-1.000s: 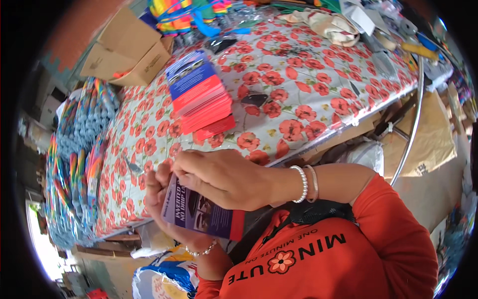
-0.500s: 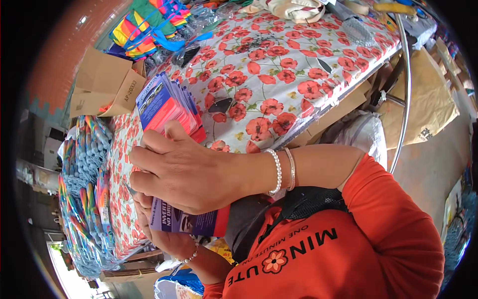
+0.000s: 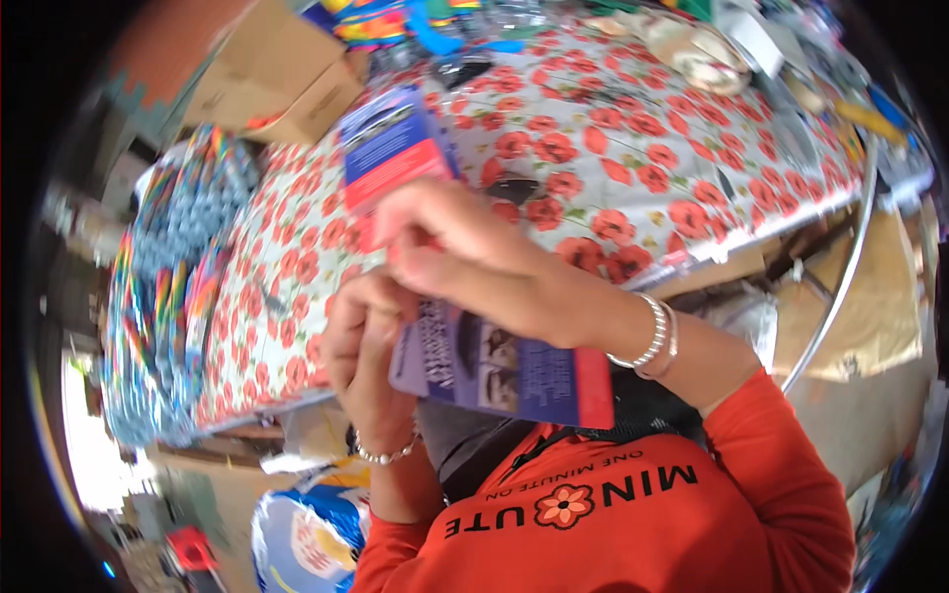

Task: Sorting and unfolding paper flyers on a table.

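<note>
My left hand grips the left end of a blue and purple printed packaging card with a red right end, held above my lap. Small pictures and print cover the card. Above its upper edge, close to my left fingers, is my right hand, blurred, its fingers bent inward as in a pinch. Whatever lies between those fingers is hidden. Just beyond my right hand, a stack of similar blue and red cards rests on the table.
A poppy-patterned cloth covers the table. An open cardboard box stands at the far left, with bundled blue-grey and rainbow cords nearer. A dark flat piece lies mid-table. A metal tube curves along the right.
The view has shifted, so the table appears turned. My right hand has moved up off the card's face, uncovering more of it. My left hand still grips the card.
</note>
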Demonstrator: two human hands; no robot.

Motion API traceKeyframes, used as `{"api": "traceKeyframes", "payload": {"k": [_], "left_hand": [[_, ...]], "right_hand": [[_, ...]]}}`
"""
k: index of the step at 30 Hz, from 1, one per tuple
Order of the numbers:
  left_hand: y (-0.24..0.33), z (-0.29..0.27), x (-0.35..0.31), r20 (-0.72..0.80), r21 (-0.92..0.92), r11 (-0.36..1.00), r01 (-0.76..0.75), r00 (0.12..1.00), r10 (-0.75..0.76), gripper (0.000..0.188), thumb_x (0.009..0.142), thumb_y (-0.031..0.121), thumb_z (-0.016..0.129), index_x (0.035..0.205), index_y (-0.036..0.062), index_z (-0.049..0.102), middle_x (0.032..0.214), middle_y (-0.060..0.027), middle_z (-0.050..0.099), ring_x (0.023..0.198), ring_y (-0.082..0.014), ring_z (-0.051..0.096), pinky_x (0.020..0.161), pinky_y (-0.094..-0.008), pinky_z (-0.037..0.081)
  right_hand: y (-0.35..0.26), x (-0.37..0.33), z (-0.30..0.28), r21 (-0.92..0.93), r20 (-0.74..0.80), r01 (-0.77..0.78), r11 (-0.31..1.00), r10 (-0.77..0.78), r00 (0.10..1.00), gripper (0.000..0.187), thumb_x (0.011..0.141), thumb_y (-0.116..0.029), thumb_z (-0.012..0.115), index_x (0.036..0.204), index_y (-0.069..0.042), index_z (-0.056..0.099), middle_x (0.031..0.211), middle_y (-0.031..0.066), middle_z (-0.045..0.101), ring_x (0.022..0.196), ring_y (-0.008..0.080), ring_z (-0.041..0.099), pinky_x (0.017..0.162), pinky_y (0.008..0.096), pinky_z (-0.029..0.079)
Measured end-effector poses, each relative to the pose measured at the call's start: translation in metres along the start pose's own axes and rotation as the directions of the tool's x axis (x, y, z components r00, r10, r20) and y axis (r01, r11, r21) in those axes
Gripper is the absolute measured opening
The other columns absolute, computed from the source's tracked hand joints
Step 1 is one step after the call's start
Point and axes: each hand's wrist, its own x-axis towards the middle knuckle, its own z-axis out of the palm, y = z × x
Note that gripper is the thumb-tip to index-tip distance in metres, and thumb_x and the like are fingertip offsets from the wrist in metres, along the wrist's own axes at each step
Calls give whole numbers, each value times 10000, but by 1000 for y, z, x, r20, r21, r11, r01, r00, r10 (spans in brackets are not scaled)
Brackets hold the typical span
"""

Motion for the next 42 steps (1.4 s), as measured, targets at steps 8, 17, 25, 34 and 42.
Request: {"api": "traceKeyframes", "payload": {"k": [8,17,25,34,42], "left_hand": [[-1,-6,0,92,-149,989,-24,995,38,133,883,112,503,935,-11,508,883,-47,529,816,-97,470,779,-229,369],[6,-15,-5,-157,69,993,-93,982,103,119,886,88,507,953,-7,530,912,-53,553,805,-76,492,689,-195,408],[32,-15,-10,-15,287,953,-100,994,109,135,835,-54,519,961,-16,549,822,-40,558,679,-40,501,588,-169,407],[41,-23,-15,-54,200,978,-58,996,70,365,822,-37,563,1152,-15,408,780,-64,558,630,-58,505,558,-171,394],[38,-31,-14,6,218,972,-87,996,88,415,820,-44,551,1184,-6,354,779,-70,556,661,-62,511,579,-170,393]], "right_hand": [[-2,0,16,388,33,-260,884,269,963,251,916,-282,444,1004,-48,414,960,15,394,899,86,372,824,222,304],[-1,1,17,-309,-103,-10,951,-23,994,194,913,-234,424,945,-42,426,932,55,416,862,147,370,821,264,293],[-3,-2,27,-469,-29,143,871,-177,984,104,870,-140,463,903,-41,472,902,109,446,881,267,380,847,393,257],[2,-1,35,-511,18,184,839,-204,979,116,870,-162,478,877,-47,482,886,107,445,869,269,378,836,395,262],[5,-1,38,-485,6,159,860,-178,984,111,864,-155,483,877,-45,481,881,108,443,875,274,364,835,397,263]]}}
